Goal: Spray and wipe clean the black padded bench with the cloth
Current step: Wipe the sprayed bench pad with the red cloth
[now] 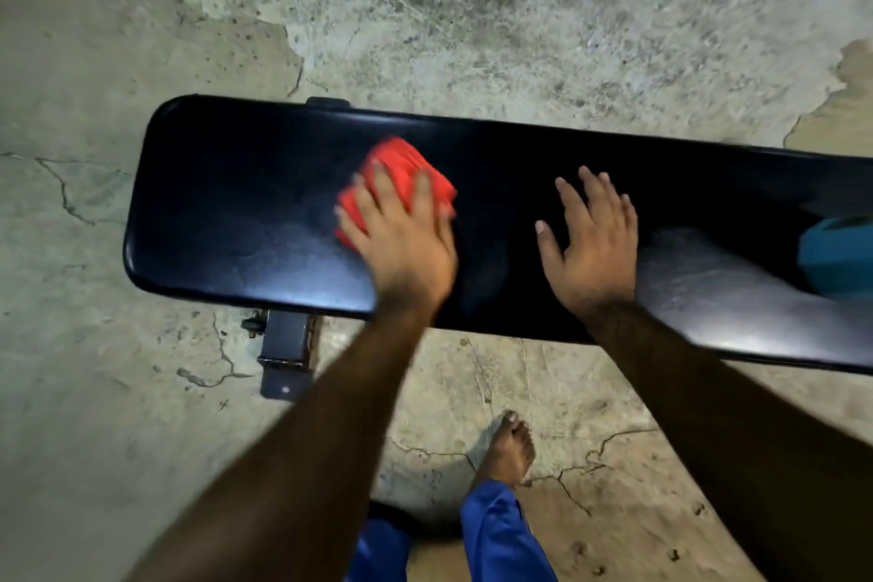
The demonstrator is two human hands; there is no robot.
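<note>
While the black padded bench (245, 213) is laid across the view beneath both hands, its long axis is run from a rounded end beyond the left hand (401, 241) to a part cut off by the frame edge past the right hand (590, 246). A bunched red cloth (401, 175) is pressed flat onto the padding under the left hand's straight fingers, and the right hand is rested open, fingers spread, just beside it. A blurred teal object (836, 250) is seen beyond the right hand; no writing can be read.
</note>
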